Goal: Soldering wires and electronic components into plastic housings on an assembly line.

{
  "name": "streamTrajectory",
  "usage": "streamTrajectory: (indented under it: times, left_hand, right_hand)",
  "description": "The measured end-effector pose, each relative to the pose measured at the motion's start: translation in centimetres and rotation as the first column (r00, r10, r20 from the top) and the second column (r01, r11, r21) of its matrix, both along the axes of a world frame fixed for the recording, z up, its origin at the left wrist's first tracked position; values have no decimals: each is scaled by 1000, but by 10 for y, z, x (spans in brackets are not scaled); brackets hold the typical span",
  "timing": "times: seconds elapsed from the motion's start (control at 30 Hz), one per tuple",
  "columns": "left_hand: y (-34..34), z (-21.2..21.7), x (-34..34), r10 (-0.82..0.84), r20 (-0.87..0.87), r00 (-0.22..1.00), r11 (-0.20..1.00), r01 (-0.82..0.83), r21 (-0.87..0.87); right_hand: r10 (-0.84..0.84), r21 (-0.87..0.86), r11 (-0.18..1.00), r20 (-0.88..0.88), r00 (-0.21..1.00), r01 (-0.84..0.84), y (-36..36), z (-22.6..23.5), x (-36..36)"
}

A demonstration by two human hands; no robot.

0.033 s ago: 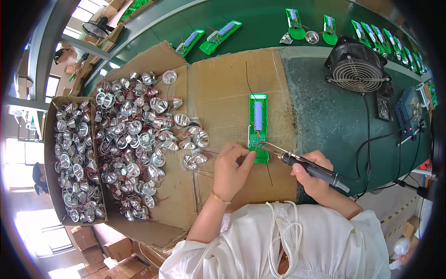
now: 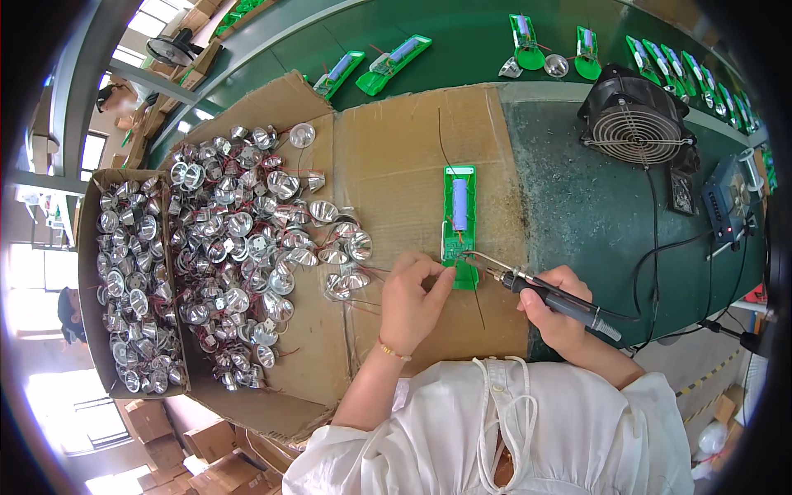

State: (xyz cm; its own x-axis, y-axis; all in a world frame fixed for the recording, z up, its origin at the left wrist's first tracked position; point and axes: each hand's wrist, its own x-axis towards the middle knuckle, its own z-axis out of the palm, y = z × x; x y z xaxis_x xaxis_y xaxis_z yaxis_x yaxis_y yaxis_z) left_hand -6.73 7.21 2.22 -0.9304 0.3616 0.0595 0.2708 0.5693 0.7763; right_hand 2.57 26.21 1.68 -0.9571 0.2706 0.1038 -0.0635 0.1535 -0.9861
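A green plastic housing [image 2: 466, 279] lies lengthwise in front of me on flattened cardboard. Inside it sit a purple cylindrical battery [image 2: 459, 205] and a small green circuit board [image 2: 455, 247]. My right hand [image 2: 563, 307] is wrapped round the dark handle of a soldering iron [image 2: 549, 299]; the iron's tip reaches the board. Beside the tip, my left hand [image 2: 417, 299] pinches thumb and forefinger together at the housing's left edge. What they pinch is too small to make out. Red wires from a silver reflector [image 2: 353, 281] run toward that hand.
At the left, a cardboard box [image 2: 247, 404] holds many silver reflectors with wires. A black fan [image 2: 634, 128] stands at the back right, near a blue soldering station [image 2: 726, 206] with cables. More green housings [image 2: 396, 64] line the far green bench [image 2: 462, 58].
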Motion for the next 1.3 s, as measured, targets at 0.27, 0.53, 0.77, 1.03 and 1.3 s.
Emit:
streamTrajectory:
  times: [0.27, 0.53, 0.77, 1.03, 1.3]
  left_hand:
    - [-1, -2, -5, 14, 47, 999, 1000, -14, -1]
    - [-1, -1, -5, 12, 96, 995, 1000, -13, 17]
    - [0, 1, -3, 43, 170, 985, 998, -51, 44]
    - [6, 6, -12, 54, 140, 989, 999, -54, -7]
    - [5, 2, -16, 43, 139, 989, 997, -34, -67]
  right_hand:
    - [-85, -171, 982, 7, 996, 85, -5, -4, 0]
    - [-92, -225, 970, 4, 996, 91, 1, -4, 4]
    - [-97, -217, 971, 32, 995, 102, 3, -3, 5]
    - [-77, -232, 970, 14, 997, 78, -3, -6, -6]
    - [-65, -265, 961, 74, 995, 82, -6, -3, -10]
